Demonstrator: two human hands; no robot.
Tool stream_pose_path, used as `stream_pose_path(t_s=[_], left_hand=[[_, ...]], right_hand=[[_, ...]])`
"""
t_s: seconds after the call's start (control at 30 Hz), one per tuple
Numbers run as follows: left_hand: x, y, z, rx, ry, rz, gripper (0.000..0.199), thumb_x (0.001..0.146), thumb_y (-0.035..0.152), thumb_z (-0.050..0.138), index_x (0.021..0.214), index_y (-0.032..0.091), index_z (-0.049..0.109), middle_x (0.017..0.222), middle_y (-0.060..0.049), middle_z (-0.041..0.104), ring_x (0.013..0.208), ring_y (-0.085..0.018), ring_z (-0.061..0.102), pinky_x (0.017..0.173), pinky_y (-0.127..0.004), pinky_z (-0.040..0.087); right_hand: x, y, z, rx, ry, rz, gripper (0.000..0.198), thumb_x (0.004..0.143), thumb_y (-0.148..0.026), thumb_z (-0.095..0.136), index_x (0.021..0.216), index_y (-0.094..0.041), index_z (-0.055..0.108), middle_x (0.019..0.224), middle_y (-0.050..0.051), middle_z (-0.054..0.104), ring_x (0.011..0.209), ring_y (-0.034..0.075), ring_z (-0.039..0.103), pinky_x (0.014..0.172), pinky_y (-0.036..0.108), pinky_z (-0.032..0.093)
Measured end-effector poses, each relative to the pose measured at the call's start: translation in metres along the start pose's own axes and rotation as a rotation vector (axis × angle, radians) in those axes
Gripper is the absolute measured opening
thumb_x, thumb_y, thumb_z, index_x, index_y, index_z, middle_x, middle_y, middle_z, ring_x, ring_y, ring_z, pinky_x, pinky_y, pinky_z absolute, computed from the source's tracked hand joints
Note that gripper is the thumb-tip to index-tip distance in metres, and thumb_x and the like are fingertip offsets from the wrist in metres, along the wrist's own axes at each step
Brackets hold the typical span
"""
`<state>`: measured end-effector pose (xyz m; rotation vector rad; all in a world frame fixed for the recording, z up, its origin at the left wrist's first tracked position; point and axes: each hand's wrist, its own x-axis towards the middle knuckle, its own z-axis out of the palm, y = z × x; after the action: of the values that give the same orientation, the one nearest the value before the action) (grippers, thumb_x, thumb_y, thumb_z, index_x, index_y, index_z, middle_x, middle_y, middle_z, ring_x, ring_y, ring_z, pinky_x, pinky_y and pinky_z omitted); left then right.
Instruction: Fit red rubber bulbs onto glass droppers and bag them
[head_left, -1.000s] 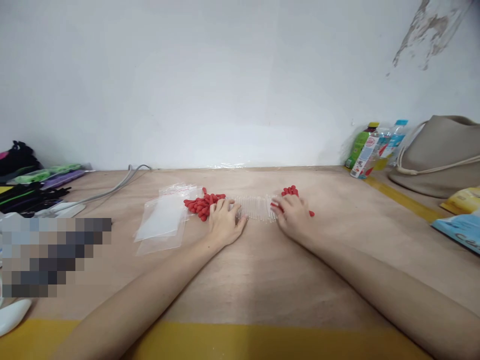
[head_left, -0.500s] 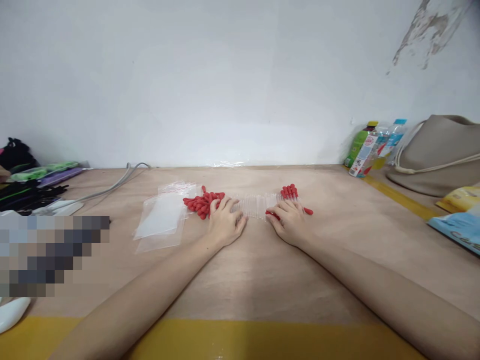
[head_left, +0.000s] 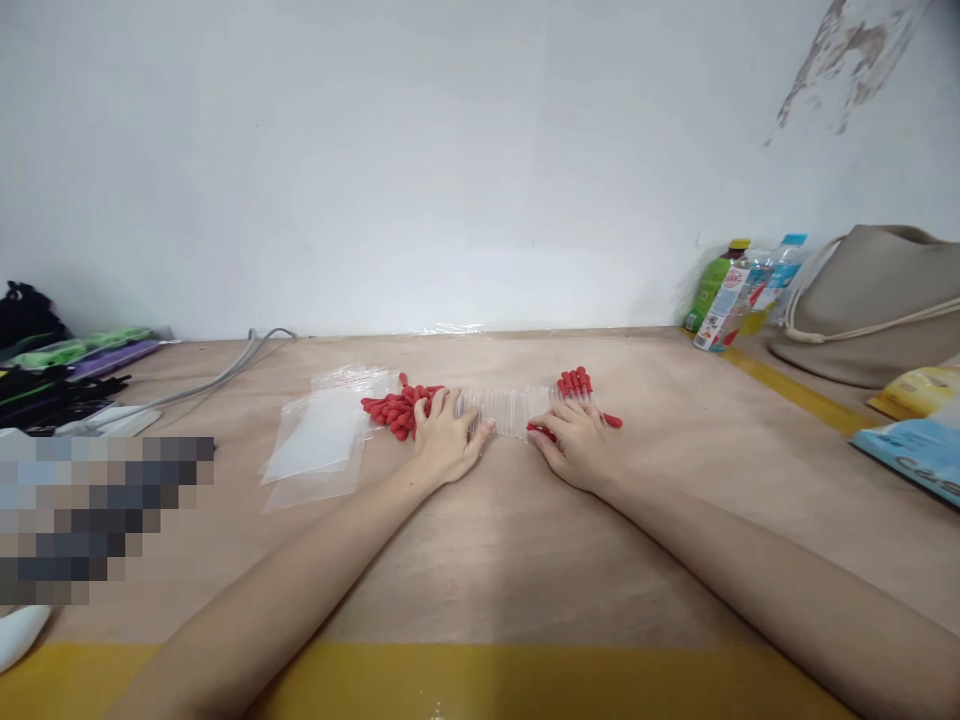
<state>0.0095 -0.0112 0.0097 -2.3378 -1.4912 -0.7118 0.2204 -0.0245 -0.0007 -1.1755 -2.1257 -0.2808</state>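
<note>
My left hand (head_left: 444, 440) rests with spread fingers at the left end of a row of thin clear tubes (head_left: 511, 412), its fingertips beside a pile of red rubber bulbs (head_left: 394, 412). At the row's other end my right hand (head_left: 576, 442) is curled, thumb and fingers closed on a red rubber bulb (head_left: 541, 432); whether a tube is in it is hidden. Just beyond that hand lie several droppers (head_left: 576, 382), red bulbs on clear tubes, side by side. Another red bulb (head_left: 613, 420) shows to the right of the fingers.
Clear zip bags (head_left: 311, 440) lie left of the pile. A grey cable (head_left: 232, 368) and black items (head_left: 56, 395) are farther left, near a blurred patch. Bottles (head_left: 724, 300), a grey bag (head_left: 862, 300) and a blue packet (head_left: 911, 452) stand or lie at the right. Behind is a wall.
The view has shifted slightly. My left thumb has lifted and spread a little toward the tubes. My right hand stays almost in place over the red bulb.
</note>
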Motion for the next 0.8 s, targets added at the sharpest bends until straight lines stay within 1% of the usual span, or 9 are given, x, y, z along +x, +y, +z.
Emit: stream_pose_path(t_s=[0.1,0.23,0.33,0.43,0.53,0.63,0.7,0.8], left_hand=[[0.002,-0.001,0.0,0.015,-0.013,0.009,0.04,0.087,0.047,0.035,0.101,0.023,0.064,0.126,-0.012,0.045,0.12,-0.032,0.031,0.094,-0.058,0.02],[-0.002,-0.001,-0.002,0.021,0.005,0.043,0.039,0.086,0.047,0.037,0.097,0.022,0.065,0.127,-0.012,0.045,0.12,-0.033,0.031,0.095,-0.058,0.018],[-0.008,-0.001,-0.004,0.013,0.023,0.068,0.036,0.085,0.045,0.041,0.103,0.023,0.063,0.128,-0.011,0.044,0.119,-0.032,0.031,0.095,-0.057,0.018],[-0.009,-0.003,-0.005,0.011,-0.006,0.084,0.036,0.085,0.045,0.041,0.105,0.024,0.062,0.13,-0.01,0.043,0.12,-0.032,0.03,0.096,-0.057,0.017],[-0.006,-0.004,-0.003,0.029,-0.052,0.058,0.043,0.086,0.049,0.037,0.106,0.022,0.061,0.129,-0.013,0.042,0.12,-0.033,0.029,0.095,-0.058,0.018],[-0.003,-0.004,-0.002,0.03,-0.053,0.073,0.044,0.086,0.049,0.036,0.111,0.022,0.059,0.13,-0.012,0.042,0.121,-0.033,0.029,0.095,-0.057,0.019],[-0.004,-0.004,-0.004,0.018,-0.032,0.105,0.039,0.085,0.048,0.039,0.109,0.024,0.06,0.13,-0.01,0.043,0.121,-0.032,0.03,0.095,-0.056,0.019],[-0.01,-0.003,-0.009,-0.014,-0.011,0.165,0.033,0.085,0.045,0.043,0.099,0.027,0.066,0.128,-0.008,0.046,0.12,-0.032,0.032,0.095,-0.056,0.02]], right_hand=[[0.0,0.0,-0.001,0.004,-0.006,0.005,0.017,0.084,-0.028,0.047,0.083,-0.02,0.063,0.078,0.004,0.062,0.079,0.018,0.052,0.076,0.033,0.029],[0.0,0.0,-0.001,0.024,-0.005,-0.004,0.017,0.084,-0.027,0.047,0.084,-0.02,0.062,0.078,0.003,0.062,0.079,0.017,0.052,0.076,0.033,0.03],[-0.001,0.001,0.0,0.022,0.001,-0.004,0.017,0.084,-0.027,0.047,0.084,-0.02,0.062,0.078,0.003,0.061,0.079,0.016,0.052,0.077,0.033,0.03],[-0.001,0.002,0.0,0.017,0.0,-0.002,0.017,0.084,-0.028,0.047,0.084,-0.021,0.062,0.078,0.003,0.061,0.08,0.017,0.052,0.077,0.033,0.03],[-0.001,0.002,0.0,0.025,-0.003,-0.002,0.017,0.084,-0.027,0.047,0.084,-0.021,0.062,0.078,0.003,0.061,0.08,0.017,0.052,0.077,0.033,0.03],[-0.001,0.001,-0.001,0.03,-0.008,0.001,0.017,0.084,-0.027,0.047,0.084,-0.021,0.063,0.078,0.003,0.062,0.079,0.017,0.052,0.078,0.034,0.03],[-0.001,0.001,-0.001,0.034,-0.011,0.0,0.017,0.084,-0.028,0.047,0.084,-0.02,0.063,0.078,0.003,0.062,0.079,0.017,0.052,0.078,0.034,0.03],[-0.001,0.001,-0.001,0.038,-0.012,0.003,0.018,0.085,-0.028,0.046,0.083,-0.021,0.062,0.078,0.003,0.062,0.079,0.017,0.053,0.078,0.034,0.03]])
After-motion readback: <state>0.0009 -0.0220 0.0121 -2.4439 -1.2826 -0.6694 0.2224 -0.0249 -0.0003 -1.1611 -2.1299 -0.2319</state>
